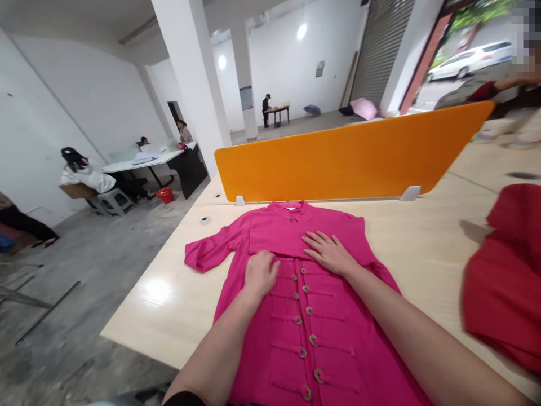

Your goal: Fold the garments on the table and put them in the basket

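A bright pink shirt (283, 231) lies front up on the pale wooden table, its collar pointing away from me. Ring-shaped fasteners run in two rows down its front, and one short sleeve is spread to the left. My left hand (261, 274) is closed, its fingers curled on the cloth at the lower edge of the chest panel; the fingertips are partly hidden. Flat on the right side of that panel rests my right hand (332, 252), fingers stretched out and holding nothing.
An orange divider (338, 160) stands across the table behind the shirt. Red cloth (505, 282) is heaped at the right. The table's left edge (139, 351) drops to a concrete floor. A co-worker's arm (507, 84) shows beyond the divider, and several people are farther back.
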`<state>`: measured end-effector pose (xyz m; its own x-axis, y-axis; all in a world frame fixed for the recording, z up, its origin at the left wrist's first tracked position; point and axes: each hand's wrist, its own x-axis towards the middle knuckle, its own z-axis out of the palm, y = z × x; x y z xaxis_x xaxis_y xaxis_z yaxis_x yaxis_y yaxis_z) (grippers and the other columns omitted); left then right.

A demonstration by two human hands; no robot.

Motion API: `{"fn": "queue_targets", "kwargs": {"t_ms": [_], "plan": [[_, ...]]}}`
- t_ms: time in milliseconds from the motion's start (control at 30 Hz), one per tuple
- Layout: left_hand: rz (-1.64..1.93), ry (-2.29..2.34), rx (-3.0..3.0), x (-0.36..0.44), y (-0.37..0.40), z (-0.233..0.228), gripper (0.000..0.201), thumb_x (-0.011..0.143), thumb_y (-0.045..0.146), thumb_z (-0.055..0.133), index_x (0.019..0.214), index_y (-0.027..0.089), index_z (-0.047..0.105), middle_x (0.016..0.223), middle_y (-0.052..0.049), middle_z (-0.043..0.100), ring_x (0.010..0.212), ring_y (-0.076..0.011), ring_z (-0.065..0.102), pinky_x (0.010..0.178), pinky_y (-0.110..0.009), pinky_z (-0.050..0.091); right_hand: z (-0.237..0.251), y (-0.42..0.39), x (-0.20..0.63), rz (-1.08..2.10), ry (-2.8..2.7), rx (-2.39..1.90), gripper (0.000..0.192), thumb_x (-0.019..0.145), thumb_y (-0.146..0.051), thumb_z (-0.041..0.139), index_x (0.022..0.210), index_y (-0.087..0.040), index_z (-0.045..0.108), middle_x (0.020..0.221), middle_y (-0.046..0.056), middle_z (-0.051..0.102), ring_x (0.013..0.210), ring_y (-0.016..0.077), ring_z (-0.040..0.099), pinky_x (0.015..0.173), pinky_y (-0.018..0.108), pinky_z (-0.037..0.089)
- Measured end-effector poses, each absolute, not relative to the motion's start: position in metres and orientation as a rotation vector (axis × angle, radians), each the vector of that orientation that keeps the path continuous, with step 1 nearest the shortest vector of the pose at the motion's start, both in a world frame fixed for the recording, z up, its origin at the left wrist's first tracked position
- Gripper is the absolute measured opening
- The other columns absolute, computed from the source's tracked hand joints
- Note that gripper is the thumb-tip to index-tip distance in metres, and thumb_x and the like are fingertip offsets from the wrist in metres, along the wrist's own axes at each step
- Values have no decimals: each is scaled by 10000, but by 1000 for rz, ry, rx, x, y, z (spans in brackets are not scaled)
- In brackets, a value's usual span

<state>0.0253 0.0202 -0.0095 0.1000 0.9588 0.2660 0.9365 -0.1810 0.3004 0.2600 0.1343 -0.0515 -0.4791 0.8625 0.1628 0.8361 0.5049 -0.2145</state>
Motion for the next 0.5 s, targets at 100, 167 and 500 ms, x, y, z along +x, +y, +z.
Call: {"fn": "queue_targets", "kwargs": {"t_ms": [100,167,500], "plan": [[595,2606,1911,-35,12,-1,265,910,321,416,1043,153,572,1053,-134,598,1027,-249,557,887,-378,456,-56,138,261,183,-2481,-1432,548,914,-541,319,1417,-338,398,1513,0,335,1399,276,241,1109,582,165],[569,2948,1632,-76,6,3,310,879,339,454,1073,115,545,1110,-182,556,1091,-310,521,889,-435,449,-58,140,261,207,-2476,-1429,554,911,-540,321,1415,-327,404,1514,1,332,1400,280,235,1108,587,157],[1196,2855,1062,-183,18,36,350,834,135,286,623,199,558,448,0,448,507,-197,574,470,-312,513,-51,138,260,242,-2421,-1405,534,906,-539,354,1382,-320,459,1492,21,374,1387,290,264,1105,587,164]]}}
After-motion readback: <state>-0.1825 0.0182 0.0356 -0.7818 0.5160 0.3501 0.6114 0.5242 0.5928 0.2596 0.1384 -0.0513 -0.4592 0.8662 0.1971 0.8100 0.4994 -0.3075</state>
